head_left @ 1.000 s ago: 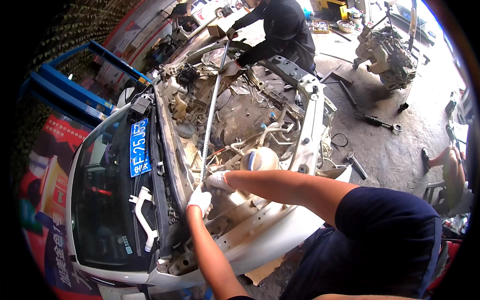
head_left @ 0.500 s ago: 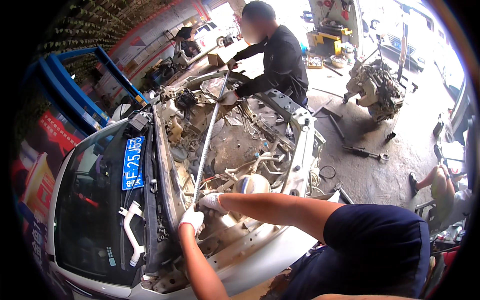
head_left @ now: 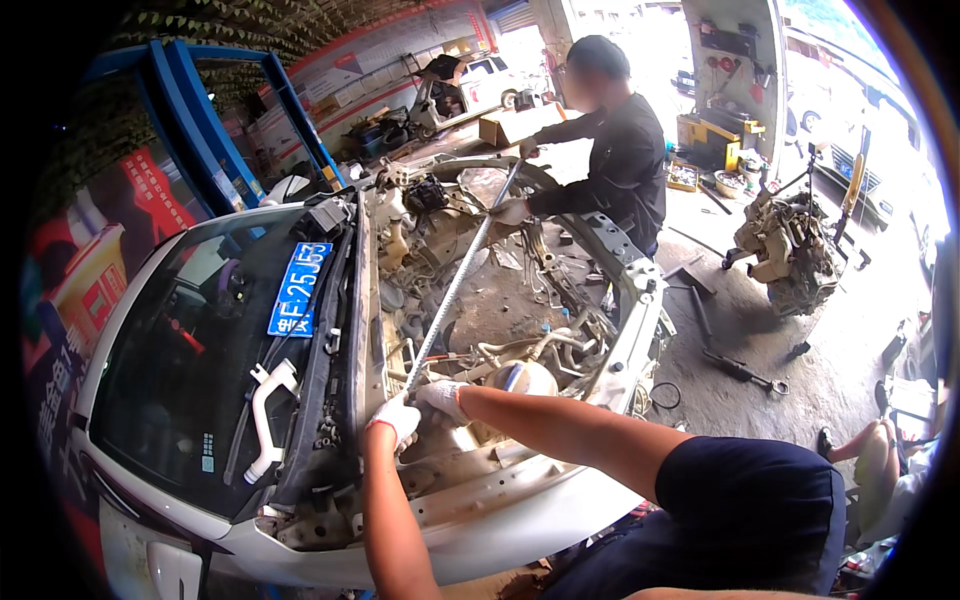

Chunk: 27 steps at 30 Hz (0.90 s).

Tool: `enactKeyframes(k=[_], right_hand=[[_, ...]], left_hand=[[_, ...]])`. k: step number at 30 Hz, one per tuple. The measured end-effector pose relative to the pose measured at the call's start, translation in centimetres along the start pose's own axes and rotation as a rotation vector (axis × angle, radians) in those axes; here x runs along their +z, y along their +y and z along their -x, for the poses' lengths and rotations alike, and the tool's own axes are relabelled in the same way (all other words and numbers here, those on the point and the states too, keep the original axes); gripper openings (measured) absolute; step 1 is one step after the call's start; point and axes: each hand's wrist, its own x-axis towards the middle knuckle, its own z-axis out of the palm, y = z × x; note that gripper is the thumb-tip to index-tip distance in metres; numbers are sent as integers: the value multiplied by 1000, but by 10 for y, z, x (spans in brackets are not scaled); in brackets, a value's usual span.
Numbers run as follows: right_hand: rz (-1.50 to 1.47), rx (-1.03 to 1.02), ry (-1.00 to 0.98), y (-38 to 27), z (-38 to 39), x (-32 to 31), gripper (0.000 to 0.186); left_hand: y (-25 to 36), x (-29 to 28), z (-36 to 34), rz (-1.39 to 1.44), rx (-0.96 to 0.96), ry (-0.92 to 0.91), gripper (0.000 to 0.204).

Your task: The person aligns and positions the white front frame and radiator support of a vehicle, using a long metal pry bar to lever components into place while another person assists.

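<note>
Long, thin silvery metal bar (head_left: 459, 284) runs at a slant across the stripped, open engine bay of a white car (head_left: 590, 505), with folks at both ends. Probably shared because it's too long to keep steady from one end over a gap that wide.

Left hand (head_left: 397, 417), in a white knit glove, is closed around the near end. Right hand (head_left: 440, 398), gloved the same, is right beside it with fingers curled in; can't tell how firmly it's gripping, but I'd guess it steadies that end. A co-worker in a dark jacket (head_left: 632, 165) has both hands on the far end.

Blue rectangular plate (head_left: 300, 290) and a bent white plastic pipe (head_left: 265, 420) sit over by the dark windscreen (head_left: 190, 370), likely parked there to stay clear of the bay.
</note>
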Motion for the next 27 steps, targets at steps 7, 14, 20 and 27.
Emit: enactKeyframes(k=[7, 14, 20, 27], right_hand=[[-14, -12, -13, 3, -3, -7, 16], [19, -26, 11, 3, -2, -5, 13], [14, -4, -42, -1, 6, -4, 15], [43, -39, 31, 4, -2, -5, 15]], left_hand=[[2, 5, -5, -13, 39, 12, 64], [2, 5, 2, -1, 40, 28, 64], [-1, 3, 0, 16, 51, 32, 69], [2, 5, -2, 16, 45, 24, 73]])
